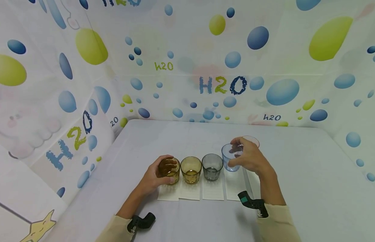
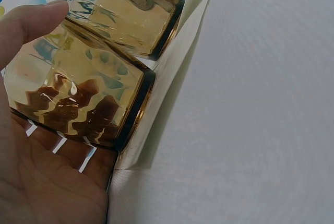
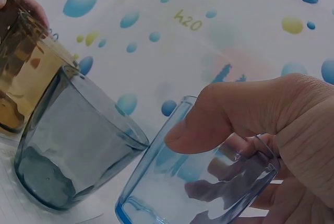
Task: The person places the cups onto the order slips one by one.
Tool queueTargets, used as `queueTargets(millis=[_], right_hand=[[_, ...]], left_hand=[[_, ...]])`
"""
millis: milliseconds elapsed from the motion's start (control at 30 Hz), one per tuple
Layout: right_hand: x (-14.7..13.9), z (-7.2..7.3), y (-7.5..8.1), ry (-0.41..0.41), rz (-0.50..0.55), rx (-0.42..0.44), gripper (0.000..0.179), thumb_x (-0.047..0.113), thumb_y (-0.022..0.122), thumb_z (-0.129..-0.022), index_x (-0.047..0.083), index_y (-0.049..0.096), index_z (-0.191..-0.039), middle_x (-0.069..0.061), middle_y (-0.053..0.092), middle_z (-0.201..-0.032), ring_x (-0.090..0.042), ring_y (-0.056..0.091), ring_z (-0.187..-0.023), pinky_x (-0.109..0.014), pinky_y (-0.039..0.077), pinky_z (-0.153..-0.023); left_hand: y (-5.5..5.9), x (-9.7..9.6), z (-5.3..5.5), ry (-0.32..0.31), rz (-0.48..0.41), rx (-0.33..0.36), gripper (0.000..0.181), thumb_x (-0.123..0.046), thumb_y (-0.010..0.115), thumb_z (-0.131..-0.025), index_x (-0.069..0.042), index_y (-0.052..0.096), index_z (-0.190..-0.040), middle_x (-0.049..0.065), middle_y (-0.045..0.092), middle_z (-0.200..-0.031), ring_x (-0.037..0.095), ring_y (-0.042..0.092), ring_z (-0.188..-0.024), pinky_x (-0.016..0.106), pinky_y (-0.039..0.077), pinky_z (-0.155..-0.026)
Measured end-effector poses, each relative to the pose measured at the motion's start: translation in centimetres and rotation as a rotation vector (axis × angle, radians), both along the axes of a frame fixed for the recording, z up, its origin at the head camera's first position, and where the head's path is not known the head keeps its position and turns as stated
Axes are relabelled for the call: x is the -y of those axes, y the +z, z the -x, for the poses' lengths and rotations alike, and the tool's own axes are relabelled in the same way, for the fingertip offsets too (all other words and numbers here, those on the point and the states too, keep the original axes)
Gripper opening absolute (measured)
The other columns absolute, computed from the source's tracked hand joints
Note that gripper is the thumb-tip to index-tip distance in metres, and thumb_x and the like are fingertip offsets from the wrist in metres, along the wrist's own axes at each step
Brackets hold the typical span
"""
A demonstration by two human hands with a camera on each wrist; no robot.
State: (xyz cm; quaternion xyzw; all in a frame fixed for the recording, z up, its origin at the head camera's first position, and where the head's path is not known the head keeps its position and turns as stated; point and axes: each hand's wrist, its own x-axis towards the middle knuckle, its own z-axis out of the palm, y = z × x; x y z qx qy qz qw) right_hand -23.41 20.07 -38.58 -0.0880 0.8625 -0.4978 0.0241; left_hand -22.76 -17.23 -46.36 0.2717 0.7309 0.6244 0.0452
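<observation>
Along a row stand several tumblers. At its left end my left hand (image 1: 149,178) holds a brown glass (image 2: 73,85), thumb on the near side and fingers wrapped behind, seen through the glass. Beside it stands a yellow-amber glass (image 1: 191,169), then a grey glass (image 1: 212,166). My right hand (image 1: 250,156) grips a light blue glass (image 3: 156,182) between thumb and fingers near its rim. In the right wrist view the blue glass overlaps the grey one's rim. Behind the right hand shows the pinkish rim (image 1: 254,137) of another glass, mostly hidden.
Pale paper strips (image 1: 189,194) lie side by side under and in front of the glasses. A white cloth covers the table (image 1: 163,137). Around it hangs a white curtain (image 1: 187,43) printed with blue and green drops. Each wrist wears a black camera mount (image 1: 142,222).
</observation>
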Motion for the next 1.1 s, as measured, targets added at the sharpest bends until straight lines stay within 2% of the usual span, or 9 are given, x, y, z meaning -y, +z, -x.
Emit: queueTargets(millis=[133,500,733,1100], right_hand=[[-0.1,0.1,-0.2,0.006,-0.007,0.009,0.069,0.005,0.084,-0.068,0.001,0.053,-0.130,-0.021,0.064,-0.123,-0.041,0.060,-0.119,-0.051,0.049,-0.104],[-0.3,0.2,-0.9,0.022,-0.034,0.019,0.069,0.003,0.084,-0.064,0.001,0.054,-0.126,-0.022,0.065,-0.121,-0.038,0.061,-0.116,-0.053,0.049,-0.103],[-0.3,0.4,-1.3,0.027,-0.068,0.037,0.071,0.002,0.084,-0.063,-0.002,0.052,-0.127,-0.020,0.066,-0.119,-0.036,0.061,-0.114,-0.051,0.050,-0.101],[-0.5,0.5,-1.8,0.065,-0.036,0.047,0.075,-0.002,0.084,-0.059,-0.004,0.051,-0.126,-0.021,0.064,-0.118,-0.034,0.061,-0.111,-0.051,0.050,-0.102]], left_hand=[[0.0,0.0,0.0,-0.013,-0.016,0.000,0.070,-0.006,0.076,-0.085,-0.007,0.043,-0.147,0.019,0.056,-0.136,0.043,0.054,-0.125,0.034,0.048,-0.104],[-0.1,0.0,0.1,-0.014,-0.018,0.007,0.073,-0.005,0.075,-0.085,0.003,0.038,-0.148,0.021,0.055,-0.136,0.043,0.054,-0.124,0.033,0.049,-0.103],[0.0,0.0,0.1,-0.020,-0.024,0.007,0.073,-0.005,0.075,-0.086,0.004,0.038,-0.148,0.021,0.055,-0.136,0.043,0.054,-0.124,0.031,0.049,-0.103],[0.0,0.0,0.1,-0.019,-0.020,0.009,0.074,-0.006,0.076,-0.086,0.004,0.037,-0.148,0.022,0.055,-0.137,0.044,0.054,-0.125,0.032,0.048,-0.104]])
